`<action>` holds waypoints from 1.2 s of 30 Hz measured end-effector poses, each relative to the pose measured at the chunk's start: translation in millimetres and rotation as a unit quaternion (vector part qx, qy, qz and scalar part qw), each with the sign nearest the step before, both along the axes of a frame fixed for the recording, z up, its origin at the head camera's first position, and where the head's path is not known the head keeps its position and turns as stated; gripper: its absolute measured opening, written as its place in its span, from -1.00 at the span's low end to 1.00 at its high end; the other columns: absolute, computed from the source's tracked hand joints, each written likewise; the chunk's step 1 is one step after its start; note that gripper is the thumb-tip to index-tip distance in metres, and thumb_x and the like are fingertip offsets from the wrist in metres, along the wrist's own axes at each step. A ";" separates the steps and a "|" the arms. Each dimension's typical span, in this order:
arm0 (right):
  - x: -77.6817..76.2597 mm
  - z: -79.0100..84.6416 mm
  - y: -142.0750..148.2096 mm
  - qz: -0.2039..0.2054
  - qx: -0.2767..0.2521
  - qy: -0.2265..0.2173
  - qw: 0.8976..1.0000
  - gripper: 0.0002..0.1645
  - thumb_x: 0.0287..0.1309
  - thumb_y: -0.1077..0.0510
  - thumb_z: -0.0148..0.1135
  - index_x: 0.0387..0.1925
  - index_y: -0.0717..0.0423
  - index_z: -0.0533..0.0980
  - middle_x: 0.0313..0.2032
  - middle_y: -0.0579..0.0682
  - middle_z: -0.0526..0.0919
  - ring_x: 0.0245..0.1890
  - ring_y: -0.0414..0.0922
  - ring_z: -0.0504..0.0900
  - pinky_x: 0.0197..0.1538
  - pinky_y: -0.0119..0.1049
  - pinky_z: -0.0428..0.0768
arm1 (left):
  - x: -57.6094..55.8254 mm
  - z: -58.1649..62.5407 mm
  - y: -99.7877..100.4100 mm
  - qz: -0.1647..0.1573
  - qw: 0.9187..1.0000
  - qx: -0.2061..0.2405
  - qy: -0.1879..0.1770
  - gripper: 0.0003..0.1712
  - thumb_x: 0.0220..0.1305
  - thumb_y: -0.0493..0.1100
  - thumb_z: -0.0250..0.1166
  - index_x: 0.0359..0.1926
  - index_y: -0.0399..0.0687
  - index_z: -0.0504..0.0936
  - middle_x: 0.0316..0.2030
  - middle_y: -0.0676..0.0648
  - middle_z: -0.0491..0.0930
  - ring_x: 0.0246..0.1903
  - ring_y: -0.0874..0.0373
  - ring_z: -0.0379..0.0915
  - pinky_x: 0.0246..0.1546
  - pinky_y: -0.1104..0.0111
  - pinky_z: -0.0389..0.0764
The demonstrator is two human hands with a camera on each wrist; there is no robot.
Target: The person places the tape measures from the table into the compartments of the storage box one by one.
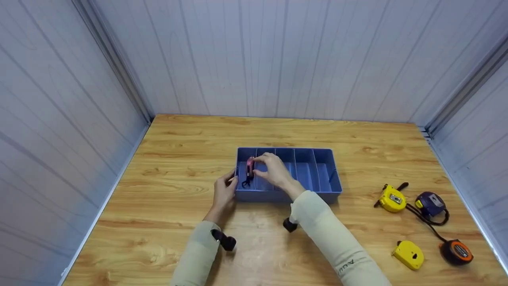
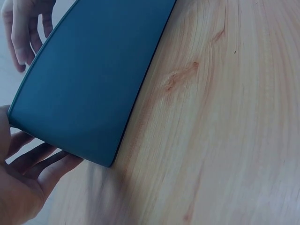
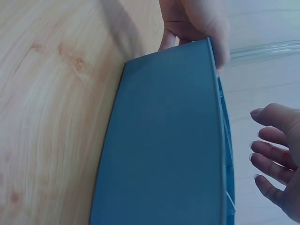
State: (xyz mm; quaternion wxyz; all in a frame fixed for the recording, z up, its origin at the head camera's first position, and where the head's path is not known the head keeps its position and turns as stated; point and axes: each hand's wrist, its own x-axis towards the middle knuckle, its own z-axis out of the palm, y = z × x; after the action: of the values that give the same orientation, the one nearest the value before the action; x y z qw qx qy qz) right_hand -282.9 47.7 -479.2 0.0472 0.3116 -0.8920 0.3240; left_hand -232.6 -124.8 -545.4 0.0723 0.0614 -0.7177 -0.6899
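Observation:
A blue box (image 1: 287,196) with several compartments sits on the wooden table. My left hand (image 1: 224,192) grips its left end, thumb at the rim and fingers against the outer wall, as the left wrist view also shows. A pink and black tape measure (image 1: 250,167) with a dark strap stands on edge in the leftmost compartment. Over the box, my right hand (image 1: 274,171) has its thumb and fingertips beside the tape measure. In the right wrist view the fingers (image 3: 274,152) are spread, with nothing visible between them, above the box's rim.
On the right lie a yellow tape measure (image 1: 393,199), a dark blue one (image 1: 431,204), a smaller yellow one (image 1: 409,254) and a black and orange one (image 1: 456,252). Pale panels (image 1: 262,59) wall the table's back and sides.

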 end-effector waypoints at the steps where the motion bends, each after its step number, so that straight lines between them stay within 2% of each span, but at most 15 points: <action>1: 0.9 1.3 1.9 -0.002 0.000 -0.001 1.000 -0.60 -0.03 0.16 0.27 -0.11 0.27 0.53 -0.22 0.10 0.55 -0.18 -0.02 0.47 -0.07 -0.16 0.41 | -0.2 0.0 -0.1 0.000 1.000 0.004 -0.001 -0.57 0.21 -0.35 0.04 0.12 -0.31 0.38 -0.01 -0.32 0.44 -0.09 -0.13 0.40 -0.30 0.41 0.50; 2: 2.1 2.6 3.8 -0.004 -0.001 -0.003 1.000 -0.60 -0.02 0.16 0.27 -0.11 0.27 0.53 -0.22 0.10 0.54 -0.18 -0.02 0.47 -0.08 -0.17 0.42 | -0.4 -0.1 -0.2 0.001 1.000 0.007 -0.001 -0.58 0.20 -0.35 0.04 0.12 -0.32 0.38 -0.01 -0.31 0.44 -0.08 -0.12 0.40 -0.23 0.38 0.49; 5: 5.6 5.9 9.9 -0.009 -0.006 -0.002 1.000 -0.61 -0.01 0.16 0.26 -0.11 0.26 0.53 -0.22 0.07 0.54 -0.18 -0.05 0.48 -0.10 -0.19 0.44 | -0.7 0.2 -0.4 0.006 1.000 0.007 -0.003 -0.58 0.20 -0.35 0.05 0.11 -0.30 0.39 -0.01 -0.28 0.45 -0.07 -0.09 0.41 -0.20 0.37 0.48; 10: 12.0 9.7 19.6 -0.007 -0.015 0.007 1.000 -0.63 -0.03 0.19 0.26 -0.13 0.26 0.53 -0.25 0.07 0.54 -0.22 -0.05 0.48 -0.14 -0.21 0.45 | -0.9 0.0 -1.2 0.009 1.000 -0.005 0.001 -0.58 0.19 -0.36 0.05 0.11 -0.29 0.41 -0.02 -0.28 0.46 -0.10 -0.09 0.41 -0.30 0.46 0.47; 14: 17.3 12.6 27.8 -0.002 -0.019 0.012 1.000 -0.64 -0.02 0.18 0.25 -0.13 0.24 0.54 -0.27 0.04 0.53 -0.23 -0.04 0.49 -0.16 -0.23 0.47 | -0.6 0.9 -1.4 0.017 1.000 -0.011 -0.009 -0.58 0.18 -0.35 0.06 0.10 -0.27 0.42 -0.03 -0.24 0.48 -0.13 -0.05 0.43 -0.30 0.45 0.48; 19: 23.7 15.1 38.6 -0.002 -0.029 0.025 0.999 -0.64 -0.01 0.17 0.25 -0.12 0.22 0.54 -0.26 0.03 0.54 -0.23 -0.02 0.50 -0.17 -0.26 0.48 | -0.2 2.3 -0.8 0.014 0.999 0.026 -0.027 -0.56 0.19 -0.35 0.05 0.13 -0.26 0.39 0.03 -0.22 0.44 -0.06 -0.06 0.38 -0.13 0.34 0.46; 22: 27.5 15.7 45.4 0.002 -0.040 0.037 0.999 -0.65 -0.02 0.19 0.26 -0.14 0.23 0.54 -0.26 0.04 0.54 -0.23 -0.03 0.51 -0.16 -0.26 0.48 | -0.2 2.5 -0.8 0.009 0.999 0.037 -0.028 -0.56 0.19 -0.35 0.05 0.13 -0.27 0.38 0.04 -0.24 0.42 -0.06 -0.09 0.36 -0.12 0.30 0.45; 26: 34.3 15.9 55.1 0.005 -0.051 0.047 0.998 -0.65 -0.03 0.20 0.27 -0.14 0.23 0.54 -0.25 0.05 0.54 -0.22 -0.04 0.50 -0.16 -0.24 0.49 | 2.1 5.5 -1.7 0.005 1.000 -0.023 0.004 -0.58 0.18 -0.34 0.08 0.10 -0.31 0.41 -0.02 -0.26 0.46 -0.12 -0.05 0.43 -0.29 0.41 0.48; 29: 39.8 14.9 62.5 0.000 -0.052 0.054 0.997 -0.64 -0.04 0.20 0.27 -0.13 0.21 0.54 -0.24 0.04 0.55 -0.21 -0.07 0.50 -0.15 -0.24 0.49 | 7.6 16.2 -0.7 -0.001 0.998 -0.061 0.032 -0.59 0.16 -0.37 0.07 0.07 -0.40 0.41 -0.05 -0.33 0.46 -0.14 -0.08 0.44 -0.36 0.46 0.46; 33: 46.1 12.9 71.2 -0.004 -0.056 0.068 0.996 -0.64 -0.04 0.19 0.28 -0.13 0.21 0.54 -0.25 0.04 0.56 -0.20 -0.09 0.49 -0.15 -0.23 0.49 | 14.2 30.1 1.8 -0.011 0.998 -0.053 0.039 -0.59 0.15 -0.42 0.05 0.06 -0.49 0.37 -0.04 -0.38 0.43 -0.11 -0.15 0.41 -0.24 0.42 0.45; 36: 49.9 10.7 76.9 -0.005 -0.068 0.080 0.995 -0.64 -0.06 0.21 0.29 -0.14 0.23 0.54 -0.25 0.06 0.56 -0.22 -0.07 0.51 -0.18 -0.22 0.50 | 12.8 27.5 1.8 -0.009 0.998 -0.051 0.040 -0.59 0.15 -0.42 0.05 0.05 -0.47 0.39 -0.04 -0.36 0.44 -0.12 -0.14 0.42 -0.21 0.38 0.45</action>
State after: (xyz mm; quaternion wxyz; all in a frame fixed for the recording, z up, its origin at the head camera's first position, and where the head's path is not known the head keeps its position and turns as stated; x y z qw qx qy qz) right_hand -232.9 124.6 -468.4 0.1409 0.3277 -0.8632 0.3573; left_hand -219.8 -123.0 -517.8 0.0974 0.0233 -0.7491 -0.6549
